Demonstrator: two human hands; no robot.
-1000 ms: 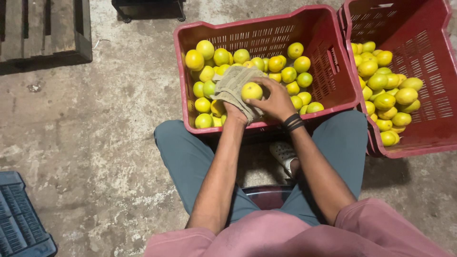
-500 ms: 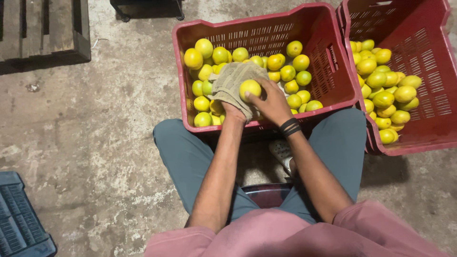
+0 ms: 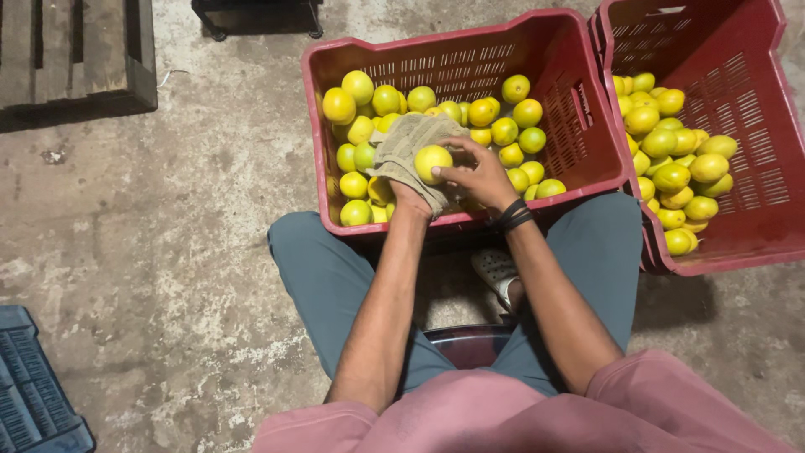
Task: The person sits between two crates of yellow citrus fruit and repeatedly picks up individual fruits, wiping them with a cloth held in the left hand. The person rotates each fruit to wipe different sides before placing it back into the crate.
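Head view: the concrete floor [image 3: 168, 252] is the largest surface, with a wooden pallet [image 3: 75, 50] at upper left and a dark blue crate [image 3: 33, 394] at lower left. Two red slatted crates stand side by side ahead of the seated person's knees; the near crate [image 3: 470, 50] lies directly in front, and the second crate [image 3: 738, 50] sits just beside it on the right, their walls almost touching. Both hold loose yellow-green fruit. Over the near crate's front rim, the left hand [image 3: 411, 193] is wrapped in a beige cloth [image 3: 407, 147] and cups a round yellow fruit [image 3: 433, 163] from below and to the left; how its fingers lie under the cloth cannot be told. The right hand [image 3: 482, 178] closes on the same fruit from the right, fingertips pinching its side. The fruit is near-spherical, with no clear long axis. Both hands touch it. Open room lies above the fruit pile; the front rim stands just beneath the wrists.
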